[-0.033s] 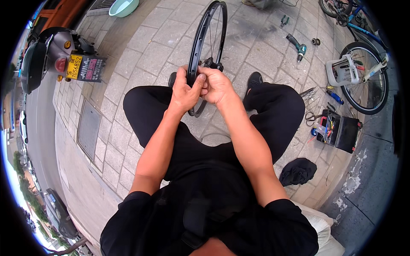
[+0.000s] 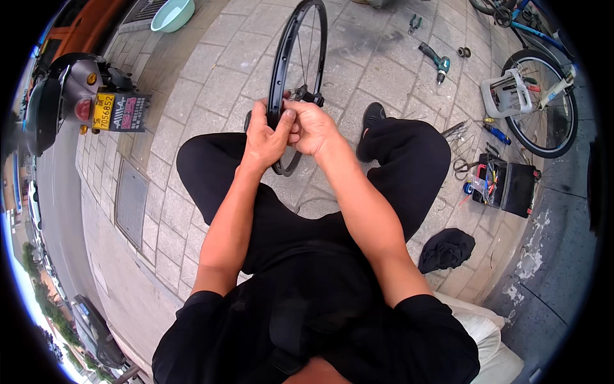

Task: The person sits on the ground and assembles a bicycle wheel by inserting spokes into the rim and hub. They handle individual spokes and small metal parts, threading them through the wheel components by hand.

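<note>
A black bicycle wheel rim [image 2: 279,61] with thin spokes and a hub [image 2: 308,96] stands upright on the paving between my knees. My left hand [image 2: 264,136] is closed around the near part of the rim, thumb pressed on its edge. My right hand [image 2: 311,128] grips the same spot from the other side, and the fingers of both hands touch. I sit with my black-trousered legs spread and a black shoe [image 2: 371,115] to the right of the wheel. What lies under my fingers is hidden.
A parked scooter [image 2: 70,96] stands at the left and a teal basin [image 2: 173,14] at the top. A cordless drill [image 2: 438,64], pliers [image 2: 414,24], an open black toolbox [image 2: 508,185], a bicycle [image 2: 543,109], a black cloth [image 2: 446,249] and a white sack [image 2: 486,326] lie to the right.
</note>
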A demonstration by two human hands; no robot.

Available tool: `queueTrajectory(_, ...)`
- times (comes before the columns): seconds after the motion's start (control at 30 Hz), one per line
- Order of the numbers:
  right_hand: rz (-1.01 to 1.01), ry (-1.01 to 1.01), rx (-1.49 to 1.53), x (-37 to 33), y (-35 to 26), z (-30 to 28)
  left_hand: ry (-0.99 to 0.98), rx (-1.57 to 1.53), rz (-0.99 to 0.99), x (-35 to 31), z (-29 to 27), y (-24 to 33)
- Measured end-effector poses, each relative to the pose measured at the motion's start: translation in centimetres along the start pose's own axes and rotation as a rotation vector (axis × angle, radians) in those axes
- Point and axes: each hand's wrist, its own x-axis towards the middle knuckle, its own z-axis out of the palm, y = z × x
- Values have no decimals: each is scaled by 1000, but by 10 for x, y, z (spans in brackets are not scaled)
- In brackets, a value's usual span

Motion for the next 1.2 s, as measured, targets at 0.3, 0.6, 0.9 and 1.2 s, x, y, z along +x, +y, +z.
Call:
queueTrajectory(0.3, -456, -27, -433, -103, -47, 19, -95, -70, -87, 34, -16, -13)
queueTrajectory(0.6, -861, 1373, -758, -200, -180, -296, -195, -65, -25, 66, -9, -7)
queueTrajectory(0.9, -40, 1575, -1407, -116, -158, -475, -144, -67, -115, 107, -17, -3)
queueTrajectory(1.2, -45, 1693, -1383, -110, -158, -530, -185, -13, -131, 128, -13, 7)
